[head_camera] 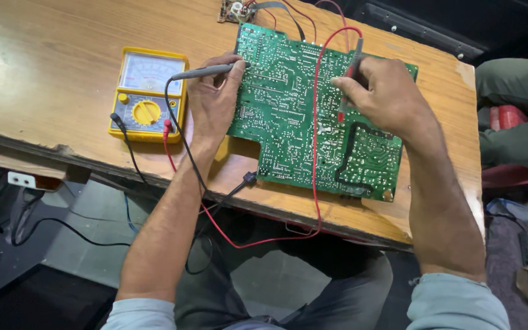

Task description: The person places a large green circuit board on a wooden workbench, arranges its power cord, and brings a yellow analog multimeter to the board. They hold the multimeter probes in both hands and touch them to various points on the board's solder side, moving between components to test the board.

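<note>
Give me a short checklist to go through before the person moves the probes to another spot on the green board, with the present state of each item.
1. Black probe in the left hand, tip on the green board: ok.
2. Red probe in the right hand, tip on the board: cannot tell, the fingers hide the tip.
3. Both leads plugged into the yellow meter: ok, black and red plugs sit at its lower edge.
4. Needle reading on the meter: cannot tell, too small.
5. Red lead clear of the board: not ok, it lies across it.
6. Board flat on the wooden table: ok.
</note>
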